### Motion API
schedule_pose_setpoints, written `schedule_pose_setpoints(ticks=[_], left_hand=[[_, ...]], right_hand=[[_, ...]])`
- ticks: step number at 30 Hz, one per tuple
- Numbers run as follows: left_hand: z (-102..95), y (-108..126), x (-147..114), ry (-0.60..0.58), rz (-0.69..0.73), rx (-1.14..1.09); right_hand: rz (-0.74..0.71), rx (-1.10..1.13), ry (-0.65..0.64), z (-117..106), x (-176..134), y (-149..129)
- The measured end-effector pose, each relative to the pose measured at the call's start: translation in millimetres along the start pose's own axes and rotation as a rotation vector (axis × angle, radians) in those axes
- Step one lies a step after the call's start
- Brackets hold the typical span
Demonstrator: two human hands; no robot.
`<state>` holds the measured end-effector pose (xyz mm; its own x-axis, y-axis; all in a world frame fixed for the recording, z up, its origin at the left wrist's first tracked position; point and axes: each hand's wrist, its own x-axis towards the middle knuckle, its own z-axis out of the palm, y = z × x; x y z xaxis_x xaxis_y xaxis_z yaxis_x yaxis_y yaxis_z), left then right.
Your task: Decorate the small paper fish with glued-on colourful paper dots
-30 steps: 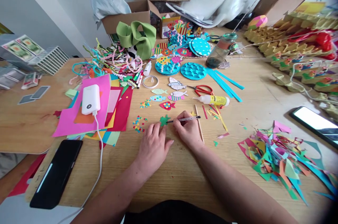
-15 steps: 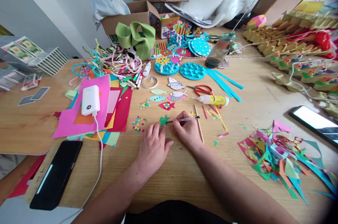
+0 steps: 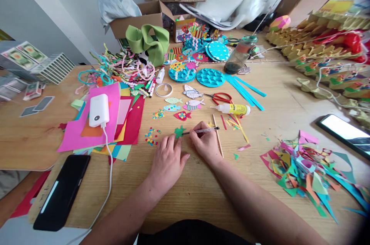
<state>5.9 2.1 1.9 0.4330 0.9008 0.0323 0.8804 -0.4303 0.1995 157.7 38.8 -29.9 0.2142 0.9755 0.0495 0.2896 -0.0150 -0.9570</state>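
A small green paper cutout (image 3: 179, 131) lies on the wooden table, just beyond the fingertips of my left hand (image 3: 167, 156). That hand rests flat with its fingers stretched out, its tips at the cutout's lower edge. My right hand (image 3: 204, 143) pinches a thin grey pen (image 3: 206, 130), whose tip points left at the cutout. Under the right hand's side lies a wooden stick (image 3: 219, 137). Left of the cutout are small coloured paper dots (image 3: 150, 136). Beyond it sit several decorated paper fish, among them a red fish (image 3: 182, 116) and a blue spotted fish (image 3: 172, 108).
Red-handled scissors (image 3: 222, 98) and a glue bottle (image 3: 235, 109) lie past my right hand. Paper scraps (image 3: 310, 172) are heaped at right. To the left are coloured sheets (image 3: 78, 133), a white power bank (image 3: 99, 110) with its cable, and a black phone (image 3: 60, 193).
The view has shifted very slightly. Both hands and the pen stay in nearly the same place over the green cutout.
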Motion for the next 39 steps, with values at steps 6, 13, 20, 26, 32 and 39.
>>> schedule_pose_setpoints(ticks=[6, 13, 20, 26, 32, 39], left_hand=[[-0.6, 0.0, -0.6, -0.001, 0.000, -0.006], [-0.3, -0.7, -0.5, -0.002, 0.000, -0.003], [0.5, -1.1, 0.0, -0.003, 0.000, 0.005], [1.2, -1.3, -0.5, 0.020, 0.010, -0.002], [1.1, -1.0, -0.7, 0.003, 0.001, -0.014], [0.5, -1.6, -0.8, 0.020, 0.005, -0.022]], right_hand=[[-0.020, -0.012, 0.006, -0.8, 0.3, -2.3], [-0.029, -0.002, 0.015, -0.9, -0.2, -2.2], [-0.006, 0.038, 0.013, -1.1, -0.3, -3.7], [-0.011, 0.044, 0.012, -0.9, -0.2, -4.5], [0.007, 0.067, 0.000, -0.7, -0.1, -7.8], [0.009, 0.092, -0.063, -0.9, -1.0, -3.4]])
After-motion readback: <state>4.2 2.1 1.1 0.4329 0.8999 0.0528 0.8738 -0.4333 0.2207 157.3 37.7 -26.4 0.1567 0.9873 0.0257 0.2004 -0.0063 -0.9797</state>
